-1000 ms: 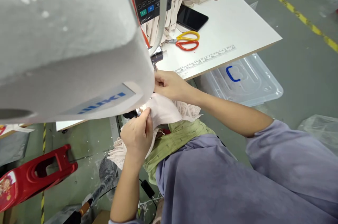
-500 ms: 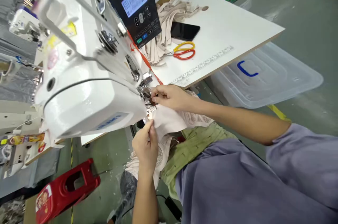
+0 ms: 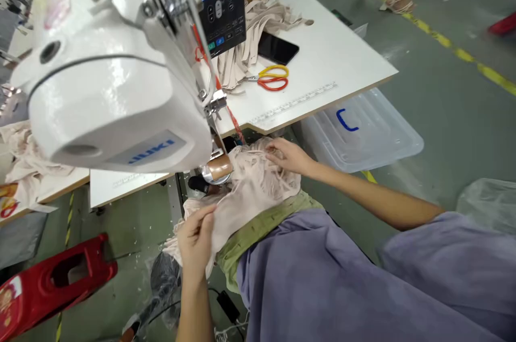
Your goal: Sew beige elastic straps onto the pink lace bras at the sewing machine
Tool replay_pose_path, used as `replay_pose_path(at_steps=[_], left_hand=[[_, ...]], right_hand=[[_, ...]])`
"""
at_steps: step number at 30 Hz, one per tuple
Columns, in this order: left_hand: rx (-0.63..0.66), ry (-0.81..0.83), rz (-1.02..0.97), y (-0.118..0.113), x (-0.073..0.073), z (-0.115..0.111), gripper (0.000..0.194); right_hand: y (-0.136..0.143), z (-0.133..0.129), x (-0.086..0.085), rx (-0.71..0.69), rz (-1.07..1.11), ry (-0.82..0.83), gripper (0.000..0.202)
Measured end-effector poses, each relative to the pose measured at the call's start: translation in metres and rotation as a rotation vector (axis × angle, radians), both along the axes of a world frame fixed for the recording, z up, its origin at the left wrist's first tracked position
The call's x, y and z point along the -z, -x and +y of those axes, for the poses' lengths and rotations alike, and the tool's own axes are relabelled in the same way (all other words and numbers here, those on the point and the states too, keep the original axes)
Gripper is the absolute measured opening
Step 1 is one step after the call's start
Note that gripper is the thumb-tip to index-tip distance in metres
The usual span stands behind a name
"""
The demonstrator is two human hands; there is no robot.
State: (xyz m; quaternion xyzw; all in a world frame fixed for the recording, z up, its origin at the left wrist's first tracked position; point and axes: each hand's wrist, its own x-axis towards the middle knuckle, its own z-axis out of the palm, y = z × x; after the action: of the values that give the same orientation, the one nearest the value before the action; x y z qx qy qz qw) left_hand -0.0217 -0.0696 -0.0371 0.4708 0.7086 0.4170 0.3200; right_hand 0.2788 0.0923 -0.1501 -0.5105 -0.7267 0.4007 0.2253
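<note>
A bunched pale pink fabric (image 3: 245, 197) lies over my lap, in front of the white sewing machine (image 3: 116, 111). At its left edge my left hand (image 3: 197, 237) is closed, pinching the cloth between thumb and fingers. My right hand (image 3: 288, 156) grips the gathered, ruffled part of the same fabric on its far right side. The cloth is apart from the machine's needle area. Below it, a green cloth (image 3: 266, 221) lies across my lap.
On the white table (image 3: 342, 46) are red-and-yellow scissors (image 3: 273, 78), a black phone (image 3: 278, 48) and pale fabric strips (image 3: 258, 22). A clear plastic bin (image 3: 363, 132) stands under its edge. A red stool (image 3: 60, 283) is at lower left. Another person's feet (image 3: 397, 3) show at the top.
Both hands have drawn the fabric away from the needle area toward my body. My right hand has moved outward onto the gathered part. The view has shifted, and another person's feet show more.
</note>
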Motion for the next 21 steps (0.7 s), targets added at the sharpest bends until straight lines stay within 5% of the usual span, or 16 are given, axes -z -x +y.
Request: replay_pose_path(at_steps=[4,6,8,14,17,19,21], left_hand=[[-0.506,0.173,-0.465,0.008,0.052,-0.006,0.033],[-0.493,0.241,-0.493,0.006,0.066,-0.005,0.036],[-0.376,0.275,-0.38,0.01,0.064,-0.004,0.04],[-0.258,0.317,0.281,0.042,0.027,0.027,0.041],[-0.081,0.214,0.527,0.009,0.027,0.054,0.044],[0.129,0.077,0.346,-0.032,0.031,0.063,0.055],[0.429,0.103,-0.093,-0.069,0.037,0.064,0.055]], right_hand=[[-0.053,-0.006,0.055,-0.033,-0.122,0.151,0.068],[-0.072,-0.01,0.062,-0.089,-0.128,0.22,0.062],[-0.087,-0.012,0.059,-0.149,-0.121,0.271,0.053],[-0.097,-0.02,0.009,-0.254,-0.007,0.278,0.057],[-0.066,-0.042,-0.035,-0.205,0.143,0.3,0.058],[-0.039,-0.053,-0.064,-0.239,0.345,0.338,0.057],[-0.017,-0.05,-0.085,-0.42,0.442,0.333,0.054]])
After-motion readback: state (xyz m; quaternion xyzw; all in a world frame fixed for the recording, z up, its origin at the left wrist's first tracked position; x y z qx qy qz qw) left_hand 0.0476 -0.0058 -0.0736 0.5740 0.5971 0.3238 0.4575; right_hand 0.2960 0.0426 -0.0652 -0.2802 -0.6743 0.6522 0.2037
